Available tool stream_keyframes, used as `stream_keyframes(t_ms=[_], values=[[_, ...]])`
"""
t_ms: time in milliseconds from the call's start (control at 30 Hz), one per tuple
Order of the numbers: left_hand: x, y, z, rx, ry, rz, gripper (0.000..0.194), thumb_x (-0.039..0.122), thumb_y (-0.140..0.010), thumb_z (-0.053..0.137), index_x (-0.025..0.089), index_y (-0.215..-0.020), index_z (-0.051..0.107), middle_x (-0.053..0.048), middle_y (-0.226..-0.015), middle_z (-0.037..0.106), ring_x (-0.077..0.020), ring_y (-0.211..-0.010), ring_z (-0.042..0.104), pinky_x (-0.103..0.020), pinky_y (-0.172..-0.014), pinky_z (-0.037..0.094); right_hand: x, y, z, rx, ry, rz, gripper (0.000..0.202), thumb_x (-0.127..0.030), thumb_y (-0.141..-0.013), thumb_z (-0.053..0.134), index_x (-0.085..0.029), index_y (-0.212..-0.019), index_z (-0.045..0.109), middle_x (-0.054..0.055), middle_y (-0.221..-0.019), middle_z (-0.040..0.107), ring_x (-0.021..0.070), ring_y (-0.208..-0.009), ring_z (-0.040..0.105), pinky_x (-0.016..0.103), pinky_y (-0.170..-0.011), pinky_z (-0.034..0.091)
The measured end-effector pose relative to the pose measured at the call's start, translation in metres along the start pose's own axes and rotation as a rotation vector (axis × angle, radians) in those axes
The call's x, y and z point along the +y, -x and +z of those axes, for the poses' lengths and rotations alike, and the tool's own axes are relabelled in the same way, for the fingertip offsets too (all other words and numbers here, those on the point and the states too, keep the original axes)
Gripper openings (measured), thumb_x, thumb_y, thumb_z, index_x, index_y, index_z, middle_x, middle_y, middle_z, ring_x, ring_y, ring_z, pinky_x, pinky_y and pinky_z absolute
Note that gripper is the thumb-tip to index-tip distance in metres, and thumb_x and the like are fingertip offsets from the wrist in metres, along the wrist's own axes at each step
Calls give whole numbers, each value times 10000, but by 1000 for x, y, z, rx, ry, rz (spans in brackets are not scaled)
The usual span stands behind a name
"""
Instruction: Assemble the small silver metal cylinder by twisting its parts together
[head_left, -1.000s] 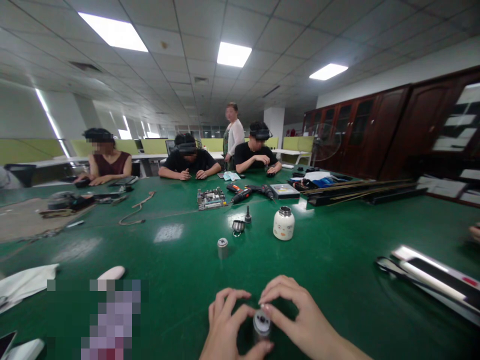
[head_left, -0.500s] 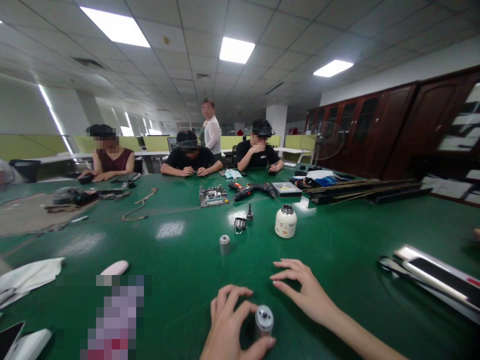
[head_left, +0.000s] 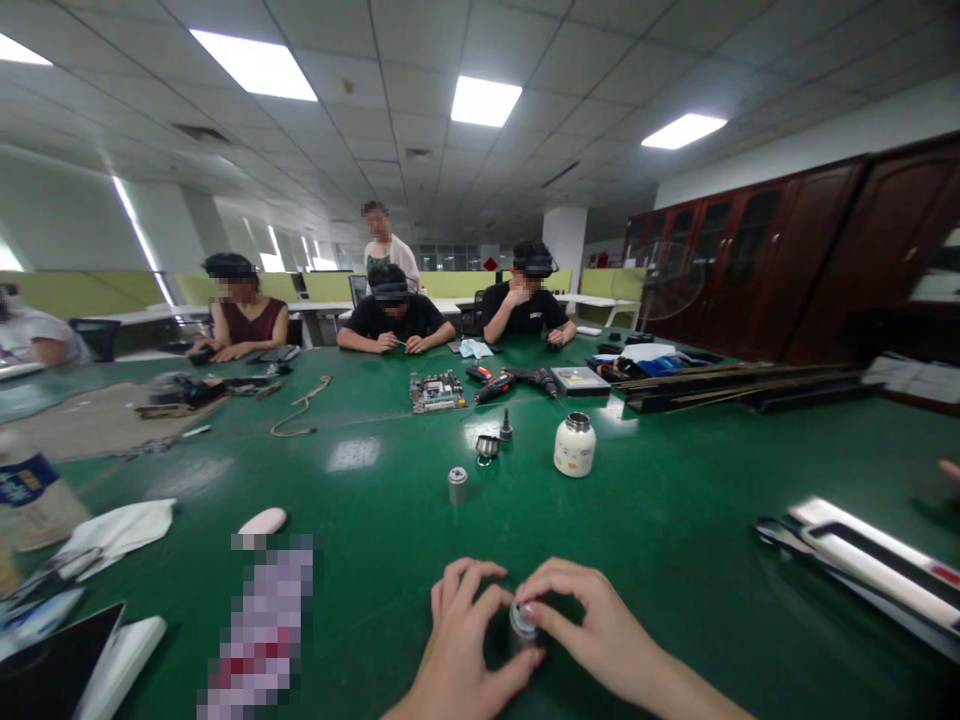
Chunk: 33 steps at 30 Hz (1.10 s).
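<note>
A small silver metal cylinder, which looks like a little motor, stands on the green table close in front of me. My left hand curves around its left side, thumb and forefinger gripping it low down. From the right, my right hand reaches over with thumb and forefinger closed at its top. Those fingers cover most of the top face, so any small part between them is hidden. A second, similar silver cylinder stands upright farther out. Beyond it lie a metal cup-shaped part with a ring and a dark stepped metal part.
A cream bottle without a lid stands ahead to the right. Farther back are a circuit board, a power drill and a flat box. A pale oval object lies left. Several people sit or stand across the table.
My right hand has come in leftward from open air and closed its fingers on the top of the cylinder. My left hand keeps its hold. The view has turned slightly left.
</note>
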<state>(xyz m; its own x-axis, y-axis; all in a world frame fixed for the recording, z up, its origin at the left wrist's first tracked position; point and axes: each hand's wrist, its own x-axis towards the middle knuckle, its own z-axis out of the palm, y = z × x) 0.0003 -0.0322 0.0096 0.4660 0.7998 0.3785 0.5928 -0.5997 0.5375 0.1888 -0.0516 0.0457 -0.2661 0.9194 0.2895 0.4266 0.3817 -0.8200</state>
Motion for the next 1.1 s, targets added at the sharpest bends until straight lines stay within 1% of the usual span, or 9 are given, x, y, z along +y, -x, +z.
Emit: stream_keyframes(t_ms=[133,300,500,600,667,767,867,967,1100], values=[[1,5,-4,60,-36,-37,232,334,-704,768,265,-912,689,-63,-1186,610,-326,-1150,463,-513,-936,390,-2,-2,7,-15,28,-47,143,-285,-899,623,-238,-918,756,32,-903,733,189,-873,671,294,-820,486],[-2,16,-12,144,-114,-167,182,306,-685,763,267,-852,702,-55,-1147,623,-330,-1126,472,-515,-903,392,0,-13,24,-58,9,-111,162,-297,-913,594,-214,-926,733,40,-907,724,186,-865,666,294,-814,489],[-4,21,-14,143,-109,-208,159,269,-707,723,240,-856,675,-69,-1125,627,-324,-1120,481,-504,-897,411,8,-15,41,-37,-81,-128,160,-272,-921,567,-202,-971,701,49,-928,716,187,-868,658,306,-819,492],[-4,23,-13,149,-62,-179,247,297,-712,731,221,-926,632,-85,-1119,623,-315,-1111,496,-498,-909,425,12,-13,42,-43,-159,-119,167,-266,-917,572,-212,-999,707,60,-995,709,198,-944,648,317,-860,488],[-6,25,-13,172,-22,-150,403,351,-697,756,218,-1041,593,-99,-1138,610,-316,-1108,503,-492,-908,442,15,-12,42,-46,-190,-85,180,-266,-893,601,-217,-1036,699,62,-1032,701,203,-948,645,326,-865,491],[-11,27,-13,239,35,-81,538,369,-728,737,232,-1202,521,-108,-1191,584,-309,-1130,499,-484,-927,453,18,-12,42,-44,-211,-11,334,-229,-815,669,-214,-1147,637,62,-1075,688,203,-907,648,348,-879,490],[-18,26,-14,255,79,-27,406,335,-804,669,272,-1190,557,-92,-1214,577,-299,-1160,481,-493,-964,435,20,-13,44,-88,-194,-23,407,-181,-759,687,-215,-1156,601,45,-1055,683,210,-929,637,340,-878,485],[-23,23,-15,240,66,-36,218,315,-840,646,312,-1057,666,-78,-1193,588,-303,-1148,479,-510,-953,434,22,-13,47,-113,-119,-58,328,-143,-735,673,-218,-1051,625,21,-975,682,204,-903,632,312,-825,487],[-26,19,-14,236,35,-32,152,309,-846,656,351,-973,729,-69,-1164,606,-304,-1122,483,-502,-915,452,26,-12,51,-117,-45,-64,277,-151,-734,674,-218,-1000,634,16,-941,677,199,-865,630,302,-787,480]])
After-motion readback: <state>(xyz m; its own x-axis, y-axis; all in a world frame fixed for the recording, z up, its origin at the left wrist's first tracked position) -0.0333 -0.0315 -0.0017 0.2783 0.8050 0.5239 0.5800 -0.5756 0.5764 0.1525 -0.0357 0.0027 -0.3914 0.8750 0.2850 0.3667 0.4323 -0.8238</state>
